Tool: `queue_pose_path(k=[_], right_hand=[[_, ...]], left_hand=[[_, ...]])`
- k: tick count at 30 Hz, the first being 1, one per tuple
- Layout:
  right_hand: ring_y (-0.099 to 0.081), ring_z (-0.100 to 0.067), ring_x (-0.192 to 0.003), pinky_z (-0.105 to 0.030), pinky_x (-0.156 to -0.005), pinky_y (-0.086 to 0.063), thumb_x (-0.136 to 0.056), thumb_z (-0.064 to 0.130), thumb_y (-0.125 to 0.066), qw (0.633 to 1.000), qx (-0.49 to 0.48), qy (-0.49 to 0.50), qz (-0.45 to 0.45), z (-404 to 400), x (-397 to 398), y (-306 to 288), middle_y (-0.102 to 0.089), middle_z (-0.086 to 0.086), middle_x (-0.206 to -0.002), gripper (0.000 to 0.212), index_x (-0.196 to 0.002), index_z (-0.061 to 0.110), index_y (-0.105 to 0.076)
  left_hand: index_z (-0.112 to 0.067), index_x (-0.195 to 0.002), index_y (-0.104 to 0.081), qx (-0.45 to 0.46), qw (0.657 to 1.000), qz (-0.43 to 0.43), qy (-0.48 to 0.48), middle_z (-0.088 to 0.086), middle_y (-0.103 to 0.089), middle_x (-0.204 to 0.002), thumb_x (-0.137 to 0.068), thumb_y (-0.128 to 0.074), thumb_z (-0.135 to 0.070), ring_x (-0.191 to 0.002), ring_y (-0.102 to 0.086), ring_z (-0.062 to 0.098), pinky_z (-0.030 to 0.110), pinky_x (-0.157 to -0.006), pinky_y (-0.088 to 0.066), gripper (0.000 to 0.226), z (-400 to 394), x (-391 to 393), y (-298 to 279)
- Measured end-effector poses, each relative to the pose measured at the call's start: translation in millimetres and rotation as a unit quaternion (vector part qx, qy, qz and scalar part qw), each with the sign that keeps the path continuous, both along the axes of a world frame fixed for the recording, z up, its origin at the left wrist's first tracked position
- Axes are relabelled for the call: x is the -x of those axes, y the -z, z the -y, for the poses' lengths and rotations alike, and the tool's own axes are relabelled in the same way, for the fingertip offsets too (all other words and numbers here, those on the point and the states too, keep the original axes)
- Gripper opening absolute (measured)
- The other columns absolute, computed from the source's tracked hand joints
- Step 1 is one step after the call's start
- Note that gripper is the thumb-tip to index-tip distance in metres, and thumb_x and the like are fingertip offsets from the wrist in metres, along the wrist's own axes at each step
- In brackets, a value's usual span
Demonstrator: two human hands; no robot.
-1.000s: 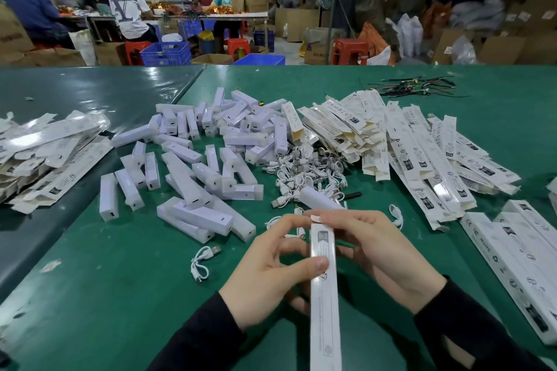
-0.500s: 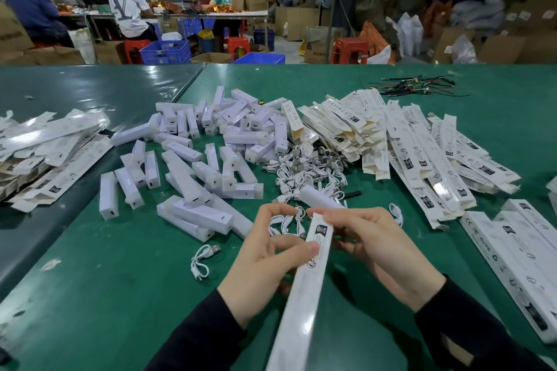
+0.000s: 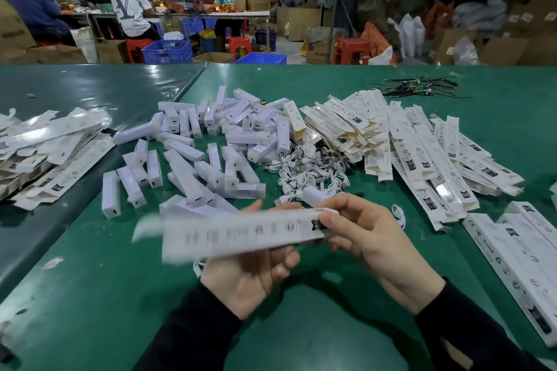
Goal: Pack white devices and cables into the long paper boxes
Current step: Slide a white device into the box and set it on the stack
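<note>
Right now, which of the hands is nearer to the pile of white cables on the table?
Right. The right hand pinches the long paper box by its end just in front of the white cables; the left hand holds the box lower, farther from them.

Glossy white plastic devices (image 3: 193,156), paper boxes (image 3: 422,156)

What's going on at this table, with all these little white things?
A person is packing. Both hands, left and right, hold one long paper box, blurred from motion, above the green table. Loose white devices, coiled cables and flat unfilled boxes lie heaped behind it.
</note>
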State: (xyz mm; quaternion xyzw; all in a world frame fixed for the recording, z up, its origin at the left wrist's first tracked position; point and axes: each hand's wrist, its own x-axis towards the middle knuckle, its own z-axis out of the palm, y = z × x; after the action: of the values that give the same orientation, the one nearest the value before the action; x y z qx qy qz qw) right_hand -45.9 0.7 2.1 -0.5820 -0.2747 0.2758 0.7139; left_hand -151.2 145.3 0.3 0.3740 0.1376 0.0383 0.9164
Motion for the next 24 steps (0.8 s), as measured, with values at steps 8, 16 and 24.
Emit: queue_pose_path(k=[8, 16, 24], right_hand=[[-0.069, -0.023, -0.053, -0.020, -0.043, -0.046, -0.070, 0.030, -0.074, 0.994, 0.081, -0.068, -0.035, -5.2, 14.0, 3.2, -0.070, -0.015, -0.065, 0.026, -0.076, 0.010, -0.059], [-0.049, -0.010, -0.097, -0.025, -0.082, -0.040, -0.081, 0.043, -0.073, 0.793, 0.322, 0.217, 0.469, 14.5, -24.5, 15.9, -0.060, 0.010, -0.104, 0.035, -0.111, 0.025, -0.067], [-0.051, -0.015, -0.086, -0.033, -0.077, -0.039, -0.086, 0.038, -0.069, 0.780, 0.361, 0.218, 0.463, 15.7, -33.7, 25.5, -0.058, 0.008, -0.089, 0.031, -0.111, 0.021, -0.067]], left_hand=[[-0.006, -0.115, -0.063, -0.064, 0.973, 0.070, -0.212, 0.015, -0.068, -0.105, -0.083, -0.049, -0.038, -0.103, -0.061, 0.028, 0.042, -0.092, -0.045, 0.047, -5.0, -0.4, -2.0], [-0.006, -0.128, -0.055, 0.085, 0.988, 0.077, -0.101, 0.000, -0.042, -0.065, -0.089, -0.045, -0.041, -0.046, -0.039, 0.009, 0.020, -0.041, -0.041, 0.053, -11.0, 2.6, -5.4], [-0.005, -0.126, -0.039, 0.249, 0.955, 0.132, 0.096, 0.016, -0.050, -0.070, -0.093, -0.058, -0.018, -0.048, -0.031, 0.013, 0.025, -0.042, -0.035, 0.040, -14.7, 9.2, -7.7]])
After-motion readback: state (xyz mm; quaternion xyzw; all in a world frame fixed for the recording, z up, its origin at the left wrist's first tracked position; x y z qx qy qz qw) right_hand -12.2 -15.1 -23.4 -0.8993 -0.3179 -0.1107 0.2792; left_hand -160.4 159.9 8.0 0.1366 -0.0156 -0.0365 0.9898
